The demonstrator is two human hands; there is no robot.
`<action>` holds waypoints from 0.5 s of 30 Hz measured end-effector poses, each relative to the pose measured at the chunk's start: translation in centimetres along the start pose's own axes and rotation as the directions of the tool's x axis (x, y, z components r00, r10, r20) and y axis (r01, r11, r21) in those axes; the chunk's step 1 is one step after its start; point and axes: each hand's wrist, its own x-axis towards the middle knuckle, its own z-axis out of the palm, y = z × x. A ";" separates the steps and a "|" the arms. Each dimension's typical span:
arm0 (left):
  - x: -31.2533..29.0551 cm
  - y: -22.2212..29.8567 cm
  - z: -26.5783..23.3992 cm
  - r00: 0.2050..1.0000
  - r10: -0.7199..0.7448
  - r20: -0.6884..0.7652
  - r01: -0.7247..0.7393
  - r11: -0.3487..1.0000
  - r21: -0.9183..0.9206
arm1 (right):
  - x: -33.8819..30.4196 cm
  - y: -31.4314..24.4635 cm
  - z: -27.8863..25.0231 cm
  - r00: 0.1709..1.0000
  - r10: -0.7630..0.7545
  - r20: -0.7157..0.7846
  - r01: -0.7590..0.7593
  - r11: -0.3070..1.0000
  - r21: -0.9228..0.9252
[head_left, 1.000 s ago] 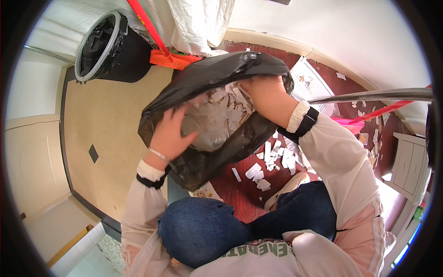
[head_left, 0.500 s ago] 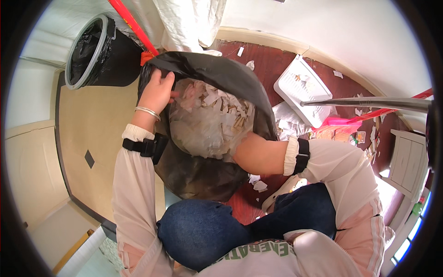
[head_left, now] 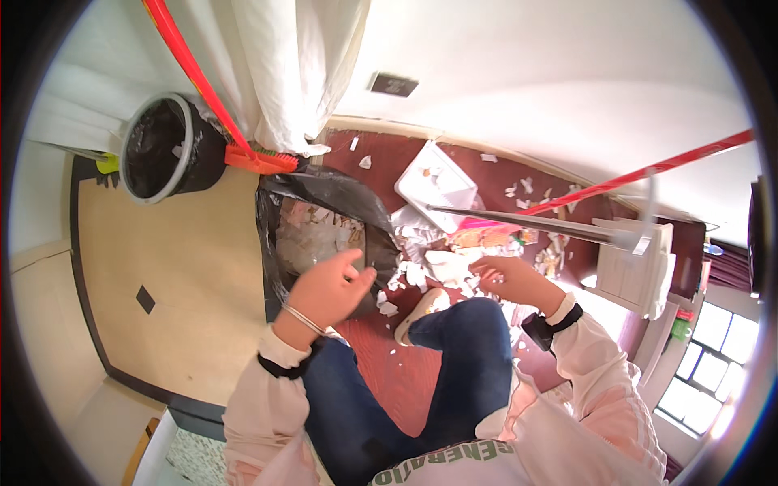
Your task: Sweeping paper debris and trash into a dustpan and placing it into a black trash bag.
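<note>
My left hand (head_left: 328, 287) hovers just in front of a black garbage bag (head_left: 369, 198), its thumb and forefinger apart and nothing visible in them. The bag's mouth gapes, with clear plastic and torn paper scraps (head_left: 320, 235) inside. To the right, my right hand (head_left: 519, 282) reaches over the littered floor with fingers partly stretched. A white piece of paper (head_left: 450, 267) lies close by its fingertips; whether they touch it I cannot tell.
A black-lined bin (head_left: 194, 154) and a red broom (head_left: 263, 159) stand at the back left. A white plastic basket (head_left: 438, 178) leans near the wall, with a metal pole (head_left: 527, 223) and a pink dustpan (head_left: 478, 224) before it. A white cabinet (head_left: 632, 267) stands right.
My right hand has come out of the bag and moved right over the scraps. My left hand has let go of the bag's rim and drawn nearer to me. The view has shifted.
</note>
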 end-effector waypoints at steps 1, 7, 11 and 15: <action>-1.3 3.0 0.9 0.999 -0.007 0.031 0.008 0.999 -0.038 | -2.3 2.0 -2.1 0.984 0.175 -0.013 -0.172 0.975 0.144; -7.7 18.3 4.9 0.981 0.187 0.044 -0.173 0.960 -0.218 | -11.1 8.1 -15.2 0.841 0.187 -0.508 -0.398 0.850 -0.345; -8.3 27.2 7.6 0.914 0.302 -0.270 -0.359 0.912 -0.196 | -11.2 6.5 -23.2 0.927 -0.237 -0.292 -0.231 0.255 -0.939; -5.8 30.5 11.3 0.851 0.325 -0.413 -0.378 0.924 -0.051 | -8.1 5.9 -30.7 0.936 -0.250 -0.246 -0.275 -0.088 -0.957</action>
